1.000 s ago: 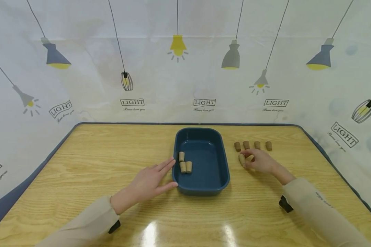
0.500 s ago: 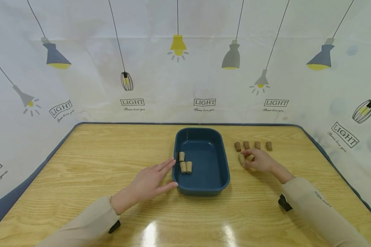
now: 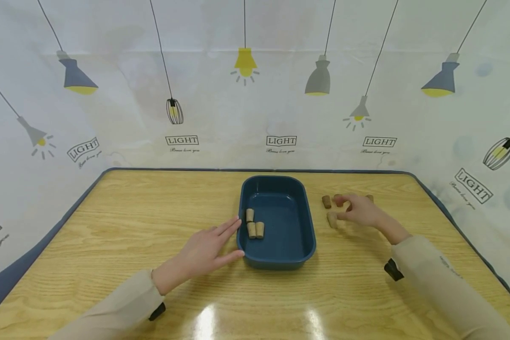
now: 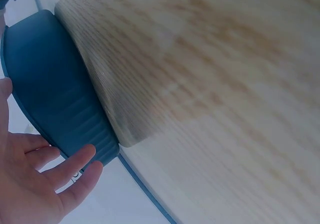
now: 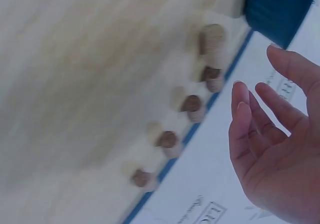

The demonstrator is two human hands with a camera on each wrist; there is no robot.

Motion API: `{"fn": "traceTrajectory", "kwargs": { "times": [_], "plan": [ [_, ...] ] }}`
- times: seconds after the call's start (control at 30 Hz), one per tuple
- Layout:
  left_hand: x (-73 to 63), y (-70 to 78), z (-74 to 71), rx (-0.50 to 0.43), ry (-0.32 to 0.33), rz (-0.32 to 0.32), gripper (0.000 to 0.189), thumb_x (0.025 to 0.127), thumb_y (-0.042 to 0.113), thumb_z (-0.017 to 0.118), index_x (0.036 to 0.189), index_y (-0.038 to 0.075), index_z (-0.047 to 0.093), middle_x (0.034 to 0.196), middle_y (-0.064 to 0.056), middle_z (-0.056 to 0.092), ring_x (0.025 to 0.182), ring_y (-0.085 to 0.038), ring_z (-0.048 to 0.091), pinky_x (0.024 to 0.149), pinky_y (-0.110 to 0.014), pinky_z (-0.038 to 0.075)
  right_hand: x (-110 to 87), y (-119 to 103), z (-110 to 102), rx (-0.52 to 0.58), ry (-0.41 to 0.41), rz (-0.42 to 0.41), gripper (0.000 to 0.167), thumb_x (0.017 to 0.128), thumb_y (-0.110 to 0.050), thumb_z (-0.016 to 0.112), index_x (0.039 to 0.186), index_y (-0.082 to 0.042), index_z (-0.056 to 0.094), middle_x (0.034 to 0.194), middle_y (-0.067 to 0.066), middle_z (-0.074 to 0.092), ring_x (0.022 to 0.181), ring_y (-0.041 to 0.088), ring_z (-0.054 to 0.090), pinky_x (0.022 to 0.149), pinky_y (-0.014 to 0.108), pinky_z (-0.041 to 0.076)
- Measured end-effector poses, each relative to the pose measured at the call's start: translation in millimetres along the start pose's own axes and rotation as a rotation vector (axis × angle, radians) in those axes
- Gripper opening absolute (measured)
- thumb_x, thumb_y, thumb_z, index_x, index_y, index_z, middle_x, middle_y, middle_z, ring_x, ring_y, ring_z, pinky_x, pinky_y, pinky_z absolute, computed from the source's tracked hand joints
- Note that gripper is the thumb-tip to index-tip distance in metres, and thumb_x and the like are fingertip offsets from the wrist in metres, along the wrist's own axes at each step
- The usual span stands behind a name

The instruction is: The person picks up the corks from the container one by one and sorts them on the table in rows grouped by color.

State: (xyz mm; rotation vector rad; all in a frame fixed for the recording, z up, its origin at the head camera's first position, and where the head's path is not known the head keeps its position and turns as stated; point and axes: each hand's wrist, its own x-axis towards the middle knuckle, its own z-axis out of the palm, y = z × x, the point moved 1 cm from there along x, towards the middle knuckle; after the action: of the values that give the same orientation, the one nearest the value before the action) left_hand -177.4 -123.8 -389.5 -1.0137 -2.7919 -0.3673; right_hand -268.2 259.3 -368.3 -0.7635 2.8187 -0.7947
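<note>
My left hand (image 3: pixel 201 250) lies with straight, spread fingers against the left rim of a deep blue tray (image 3: pixel 276 259). The tray's outer wall (image 4: pixel 55 88) fills the upper left of the left wrist view, with fingers along its edge. My right hand (image 3: pixel 359 211) hovers right of the tray, fingers parted. A pale cork stopper (image 3: pixel 332 219) is on the table right at its thumb tip. Behind it runs a row of darker corks (image 3: pixel 326 201), partly hidden by the hand. The right wrist view shows that front cork (image 5: pixel 214 41) apart from the fingers, nothing between them.
Three pale corks (image 3: pixel 259 230) sit inside the tray near its left wall. A wooden table (image 3: pixel 153 203) with a blue edge extends around it. Behind stands a white backdrop (image 3: pixel 221 108) printed with lamps.
My right hand has let go of the pale cork and risen slightly away from it, fingers opening and now covering part of the back row. The left hand and tray stay put.
</note>
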Motion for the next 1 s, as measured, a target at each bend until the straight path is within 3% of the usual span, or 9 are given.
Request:
{"fn": "traceTrajectory", "kwargs": {
  "times": [0.3, 0.5, 0.6, 0.8, 1.0],
  "plan": [
    [0.5, 0.2, -1.2, -0.004, -0.009, 0.001, 0.070, 0.087, 0.056, 0.040, 0.138, 0.008, 0.031, 0.140, -0.004, 0.028, 0.083, -0.021, 0.058, 0.043, -0.022, 0.029, 23.0, -32, -13, -0.023, 0.018, -0.038, 0.044, 0.082, -0.014, 0.063, 0.120, 0.004, 0.050, 0.109, 0.023, 0.053, 0.081, 0.028, 0.058, 0.068, 0.039, 0.046],
    [0.1, 0.1, -1.4, -0.002, -0.008, -0.002, 0.071, 0.087, 0.056, 0.039, 0.138, 0.009, 0.031, 0.140, -0.004, 0.029, 0.093, -0.024, 0.057, 0.046, -0.023, 0.033, 37.8, -59, -16, -0.036, -0.017, -0.037, 0.045, 0.083, -0.018, 0.062, 0.121, 0.001, 0.049, 0.112, 0.019, 0.052, 0.066, 0.014, 0.057, 0.061, 0.033, 0.045],
    [0.0, 0.3, -1.2, 0.001, -0.006, -0.001, 0.071, 0.087, 0.057, 0.038, 0.138, 0.008, 0.032, 0.140, -0.004, 0.029, 0.096, -0.025, 0.056, 0.048, -0.024, 0.034, 44.4, -73, -15, -0.033, -0.033, -0.027, 0.047, 0.083, -0.021, 0.062, 0.123, -0.001, 0.049, 0.113, 0.017, 0.052, 0.059, 0.014, 0.055, 0.060, 0.032, 0.044],
    [0.1, 0.3, -0.3, -0.007, -0.006, -0.001, 0.071, 0.087, 0.056, 0.039, 0.138, 0.008, 0.032, 0.140, -0.005, 0.030, 0.101, -0.027, 0.054, 0.045, -0.023, 0.033, 57.2, -94, -14, -0.022, -0.064, -0.059, 0.046, 0.084, -0.025, 0.061, 0.124, -0.005, 0.050, 0.111, 0.013, 0.052, 0.067, 0.018, 0.054, 0.063, 0.034, 0.043],
    [0.1, 0.0, -0.2, -0.013, -0.011, -0.004, 0.070, 0.087, 0.056, 0.038, 0.138, 0.009, 0.031, 0.140, -0.005, 0.030, 0.101, -0.026, 0.054, 0.047, -0.024, 0.036, 72.1, -112, -9, -0.087, -0.087, -0.094, 0.045, 0.085, -0.027, 0.060, 0.123, -0.005, 0.050, 0.111, 0.014, 0.053, 0.077, 0.019, 0.055, 0.069, 0.035, 0.043]
  ]
}}
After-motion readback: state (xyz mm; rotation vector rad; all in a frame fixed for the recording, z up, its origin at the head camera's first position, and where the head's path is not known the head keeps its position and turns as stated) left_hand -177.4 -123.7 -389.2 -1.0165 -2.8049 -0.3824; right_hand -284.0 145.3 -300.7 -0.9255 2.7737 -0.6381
